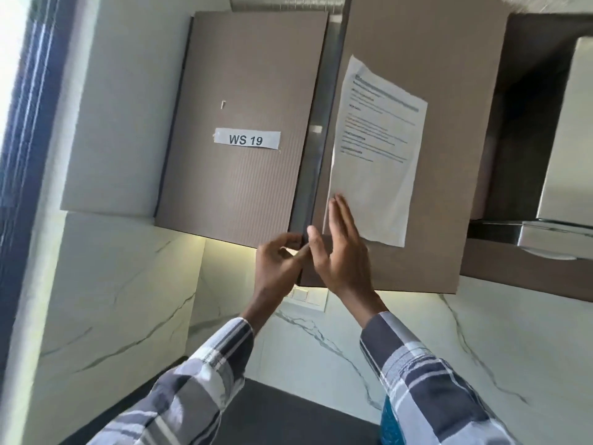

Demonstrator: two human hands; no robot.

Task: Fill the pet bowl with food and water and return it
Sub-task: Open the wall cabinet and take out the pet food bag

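Wall cabinets viewed from below, marble-look backsplash lit underneath

Left door (237, 123) is tagged "WS 19"; printed sheet (378, 149) taped on right door (417, 123), text too blurred to be read. Left hand (279, 268) is pinched on the door edge, right hand (340, 252) held flat and open against the right door. Dark counter (288, 412) seen below; pet bowl not seen

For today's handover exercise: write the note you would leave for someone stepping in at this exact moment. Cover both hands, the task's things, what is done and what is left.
Left hand: fingers curled on the lower corner edge of the left cabinet door, labelled WS 19.
Right hand: open and flat by the right cabinet door, near the taped paper sheet; holds nothing.
Pet bowl, food, water: none in view.
Done: nothing that shows.
Left: open the cabinet, find the supplies, fill the bowl, return it.
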